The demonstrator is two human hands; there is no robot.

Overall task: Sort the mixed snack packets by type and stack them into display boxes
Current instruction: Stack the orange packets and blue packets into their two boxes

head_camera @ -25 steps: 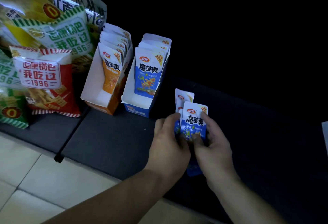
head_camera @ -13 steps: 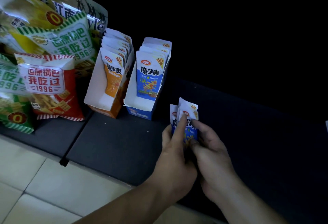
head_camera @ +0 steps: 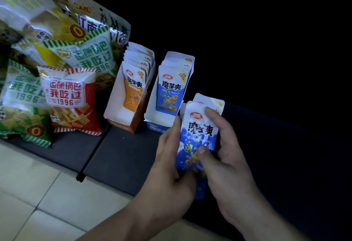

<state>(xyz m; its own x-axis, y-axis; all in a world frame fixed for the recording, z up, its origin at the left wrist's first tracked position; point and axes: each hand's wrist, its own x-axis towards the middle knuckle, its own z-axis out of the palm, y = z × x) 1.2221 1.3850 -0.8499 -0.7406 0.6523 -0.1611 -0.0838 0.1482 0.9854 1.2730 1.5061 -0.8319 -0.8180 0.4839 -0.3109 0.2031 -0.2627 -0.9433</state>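
Observation:
Both my hands hold a small bundle of blue snack packets [head_camera: 198, 135] upright, just right of the display boxes. My left hand [head_camera: 171, 166] grips the bundle's left edge and bottom. My right hand [head_camera: 226, 151] pinches it from the right, thumb on the front and forefinger near the top. The blue display box [head_camera: 152, 124] holds several blue packets [head_camera: 170, 92] standing in a row. To its left, the orange display box [head_camera: 122, 122] holds several orange packets [head_camera: 134, 92].
Large snack bags are piled at the left: a red one [head_camera: 70, 99] and green ones [head_camera: 91, 53]. All stand on a dark shelf [head_camera: 122, 156] whose front edge meets pale floor tiles [head_camera: 28, 193]. The right side is dark.
The bundle of blue packets has been squared up between both hands and raised closer to the blue box; the view has shifted nearer.

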